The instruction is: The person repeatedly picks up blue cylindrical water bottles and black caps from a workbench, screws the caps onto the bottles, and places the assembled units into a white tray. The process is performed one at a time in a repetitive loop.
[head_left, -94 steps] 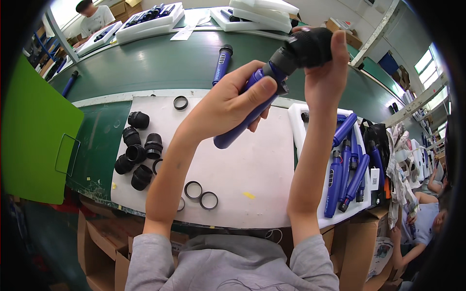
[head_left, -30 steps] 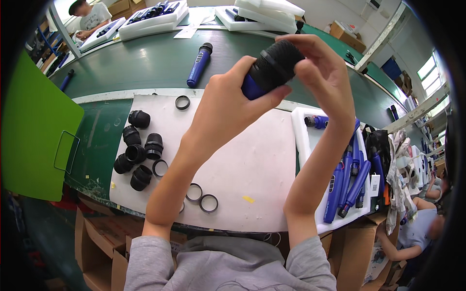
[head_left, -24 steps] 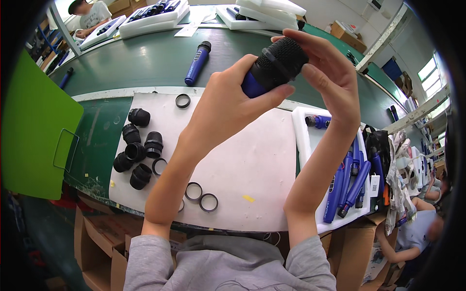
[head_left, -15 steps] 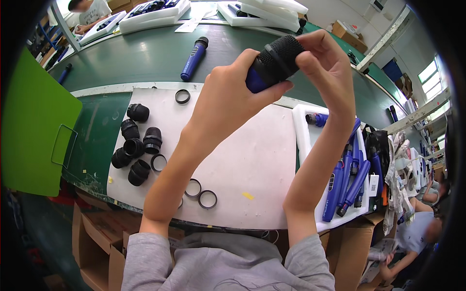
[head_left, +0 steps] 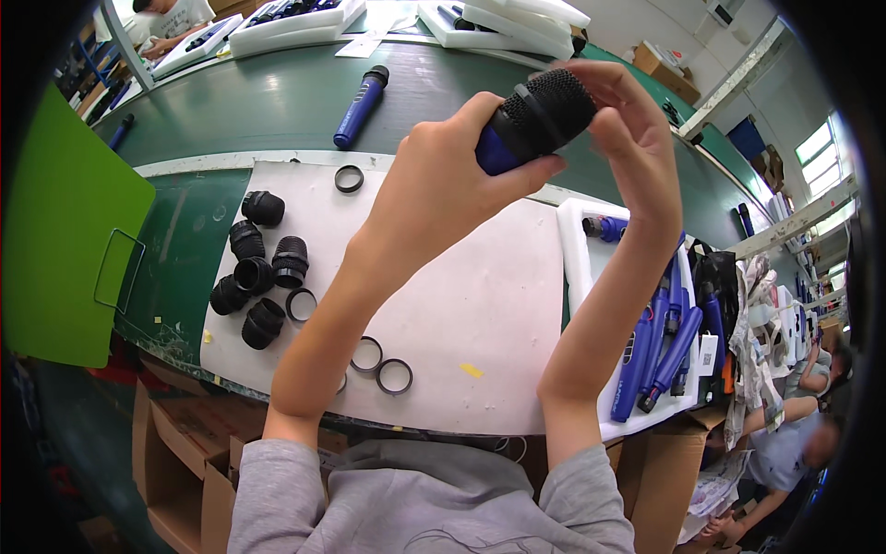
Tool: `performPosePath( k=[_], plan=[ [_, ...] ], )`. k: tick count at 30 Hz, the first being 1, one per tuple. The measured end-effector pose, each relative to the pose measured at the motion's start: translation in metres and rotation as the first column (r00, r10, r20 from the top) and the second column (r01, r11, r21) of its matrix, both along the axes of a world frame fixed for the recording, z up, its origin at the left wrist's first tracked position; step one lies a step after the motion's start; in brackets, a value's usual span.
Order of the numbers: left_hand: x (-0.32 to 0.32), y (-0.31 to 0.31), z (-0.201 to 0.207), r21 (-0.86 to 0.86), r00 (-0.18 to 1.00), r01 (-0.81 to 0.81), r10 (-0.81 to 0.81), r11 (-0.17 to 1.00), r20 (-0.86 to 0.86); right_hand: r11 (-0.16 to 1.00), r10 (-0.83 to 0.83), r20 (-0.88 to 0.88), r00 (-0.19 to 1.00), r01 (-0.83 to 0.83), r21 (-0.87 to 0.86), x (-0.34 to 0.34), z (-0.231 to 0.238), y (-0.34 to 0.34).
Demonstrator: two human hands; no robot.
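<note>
I hold a blue microphone [head_left: 506,140] with a black mesh head raised above the white work mat [head_left: 480,305]. My left hand [head_left: 443,180] wraps around the blue handle just below the head. My right hand [head_left: 628,129] has its fingers around the black mesh head [head_left: 549,106] from the right and from above. Most of the handle is hidden inside my left palm. Several loose black mesh heads [head_left: 258,268] lie on the mat at the left, with black rings [head_left: 378,365] near the front edge.
A white tray [head_left: 577,268] at the right holds several blue microphone bodies [head_left: 664,342]. Another blue microphone [head_left: 360,106] lies on the green conveyor belt [head_left: 231,102] behind the mat. A green board [head_left: 55,231] stands at the left. Other people sit at the far left and lower right.
The long blue handle seen three seconds ago is now mostly tucked in my left hand. The microphone has turned so its head points up-right, and my right fingers have shifted around the head.
</note>
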State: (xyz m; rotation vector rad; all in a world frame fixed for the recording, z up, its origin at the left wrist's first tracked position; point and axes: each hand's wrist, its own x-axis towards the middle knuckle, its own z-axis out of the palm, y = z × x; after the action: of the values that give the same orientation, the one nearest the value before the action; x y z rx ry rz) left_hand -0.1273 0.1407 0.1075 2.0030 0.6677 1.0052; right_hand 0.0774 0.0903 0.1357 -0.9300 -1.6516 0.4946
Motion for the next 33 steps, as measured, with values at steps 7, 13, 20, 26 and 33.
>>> performPosePath(
  k=[7, 13, 20, 26, 33],
  plan=[
    [0.001, -0.002, 0.000, 0.006, 0.998, 0.053, -0.053, 0.999, 0.038, 0.998, 0.067, 0.007, 0.998, -0.067, 0.003, 0.004, 0.000, -0.001],
    [0.007, 0.003, -0.012, 0.267, 0.989, -0.145, 0.150, 0.953, 0.002, 0.991, -0.081, 0.066, 0.995, 0.087, -0.102, -0.002, 0.006, -0.005],
    [-0.006, 0.002, 0.009, -0.423, 0.870, 0.492, -0.444, 0.761, 0.215, 0.886, 0.442, -0.149, 0.885, -0.404, 0.226, -0.020, 0.002, 0.013],
    [-0.003, -0.008, 0.006, -0.489, 0.782, 0.615, -0.555, 0.619, 0.282, 0.556, 0.828, -0.345, 0.441, -0.724, 0.408, -0.045, -0.019, 0.047],
    [0.006, -0.004, 0.004, -0.336, 0.948, 0.316, -0.301, 0.887, 0.098, 0.903, 0.416, -0.492, 0.765, -0.413, 0.121, -0.039, -0.010, 0.029]
  ],
)
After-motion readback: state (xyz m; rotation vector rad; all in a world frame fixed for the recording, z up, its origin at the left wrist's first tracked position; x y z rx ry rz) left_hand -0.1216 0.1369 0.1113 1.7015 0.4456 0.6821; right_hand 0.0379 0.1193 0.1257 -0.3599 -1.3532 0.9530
